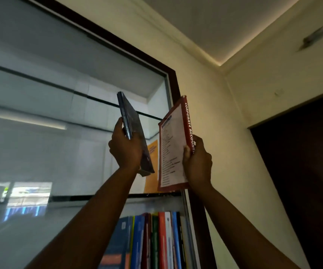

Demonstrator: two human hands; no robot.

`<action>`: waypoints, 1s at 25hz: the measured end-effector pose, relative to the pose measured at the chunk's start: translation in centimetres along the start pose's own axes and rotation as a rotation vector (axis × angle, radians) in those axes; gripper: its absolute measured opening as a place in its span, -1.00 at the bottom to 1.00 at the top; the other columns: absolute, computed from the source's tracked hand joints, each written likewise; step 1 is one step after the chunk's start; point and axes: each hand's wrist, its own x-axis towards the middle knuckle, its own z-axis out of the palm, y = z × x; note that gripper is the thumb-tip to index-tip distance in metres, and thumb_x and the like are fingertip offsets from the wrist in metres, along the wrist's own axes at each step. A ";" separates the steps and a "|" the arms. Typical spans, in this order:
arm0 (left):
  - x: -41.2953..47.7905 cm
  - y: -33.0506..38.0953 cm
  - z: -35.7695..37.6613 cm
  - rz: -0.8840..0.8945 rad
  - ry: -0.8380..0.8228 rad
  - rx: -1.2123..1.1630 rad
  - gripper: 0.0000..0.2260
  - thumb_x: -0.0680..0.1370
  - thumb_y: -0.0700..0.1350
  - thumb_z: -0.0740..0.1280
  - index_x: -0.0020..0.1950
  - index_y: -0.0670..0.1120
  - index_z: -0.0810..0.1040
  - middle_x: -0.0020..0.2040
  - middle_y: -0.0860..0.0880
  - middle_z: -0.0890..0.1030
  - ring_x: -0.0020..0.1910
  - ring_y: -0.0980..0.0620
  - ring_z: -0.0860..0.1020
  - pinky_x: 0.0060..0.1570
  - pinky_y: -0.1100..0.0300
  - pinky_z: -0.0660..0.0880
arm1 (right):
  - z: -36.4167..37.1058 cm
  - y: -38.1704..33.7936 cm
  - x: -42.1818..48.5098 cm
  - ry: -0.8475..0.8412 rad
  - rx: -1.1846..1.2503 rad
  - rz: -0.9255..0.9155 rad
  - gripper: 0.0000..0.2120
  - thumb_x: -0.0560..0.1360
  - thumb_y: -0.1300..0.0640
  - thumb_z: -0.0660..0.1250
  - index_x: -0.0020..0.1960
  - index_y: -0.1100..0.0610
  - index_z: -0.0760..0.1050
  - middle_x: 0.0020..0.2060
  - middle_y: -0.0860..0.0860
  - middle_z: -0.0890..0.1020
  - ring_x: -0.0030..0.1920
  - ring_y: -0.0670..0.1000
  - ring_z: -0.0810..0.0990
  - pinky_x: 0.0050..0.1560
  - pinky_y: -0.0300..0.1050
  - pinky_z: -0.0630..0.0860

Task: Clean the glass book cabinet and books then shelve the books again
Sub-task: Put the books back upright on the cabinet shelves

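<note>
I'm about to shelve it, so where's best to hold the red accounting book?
Probably the lower spine, coming from the right and below, as the right hand grips it. The red accounting book stands nearly upright with its spine turned right, so that hold leaves its top and open edge free to slide in beside the orange book.

- The left hand point(125, 150) holds a book point(131, 123) before the cabinet's point(173, 82) upper shelf.
- The right hand point(197, 162) holds a second book point(173, 152) just right of it.
- A third book point(151, 166) stands behind, between them.
- A row of books point(156, 239) stands on the shelf below.
- A wall point(224, 133) lies right of the cabinet.
</note>
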 end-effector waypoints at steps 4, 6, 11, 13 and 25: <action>1.3 -3.5 3.2 0.033 0.023 0.058 -0.57 0.56 -0.23 0.28 0.44 -0.08 0.34 0.26 -0.14 0.54 0.19 -0.10 0.54 0.11 0.11 0.47 | 5.4 2.0 2.7 -0.031 0.151 0.048 -0.67 0.61 0.12 0.12 0.35 0.16 0.30 0.17 0.11 0.54 0.12 0.12 0.56 0.05 -0.06 0.51; 1.2 -5.6 4.6 0.038 0.036 0.087 -0.59 0.57 -0.19 0.27 0.43 -0.09 0.36 0.23 -0.15 0.56 0.16 -0.11 0.55 0.11 0.08 0.48 | 8.4 3.6 2.9 -0.064 0.191 0.121 -0.69 0.61 0.14 0.12 0.34 0.16 0.30 0.18 0.11 0.53 0.16 0.11 0.54 0.06 -0.10 0.47; 0.4 -12.2 6.8 0.013 0.008 0.213 -0.62 0.59 -0.15 0.24 0.42 -0.12 0.36 0.22 -0.15 0.56 0.16 -0.11 0.55 0.16 0.11 0.43 | 15.8 7.6 1.1 -0.083 0.224 0.196 -0.66 0.59 0.15 0.15 0.35 0.16 0.33 0.20 0.12 0.51 0.21 0.07 0.50 0.18 -0.11 0.43; -0.1 -14.2 7.6 -0.004 0.026 0.225 -0.60 0.59 -0.17 0.24 0.43 -0.12 0.34 0.25 -0.15 0.55 0.19 -0.11 0.53 0.20 0.11 0.41 | 16.8 7.9 0.6 -0.039 0.262 0.138 -0.67 0.58 0.18 0.18 0.34 0.17 0.35 0.24 0.09 0.48 0.19 -0.01 0.46 0.13 -0.23 0.37; 0.7 -17.3 10.8 -0.132 -0.250 0.149 -0.63 0.64 -0.17 0.10 0.45 -0.01 0.25 0.30 -0.13 0.47 0.27 -0.14 0.44 0.29 -0.01 0.36 | 17.1 11.6 1.2 -0.203 -0.162 -0.132 -0.38 0.59 0.06 0.11 0.53 0.09 -0.16 0.52 0.05 -0.09 0.51 0.02 -0.14 0.45 -0.03 -0.18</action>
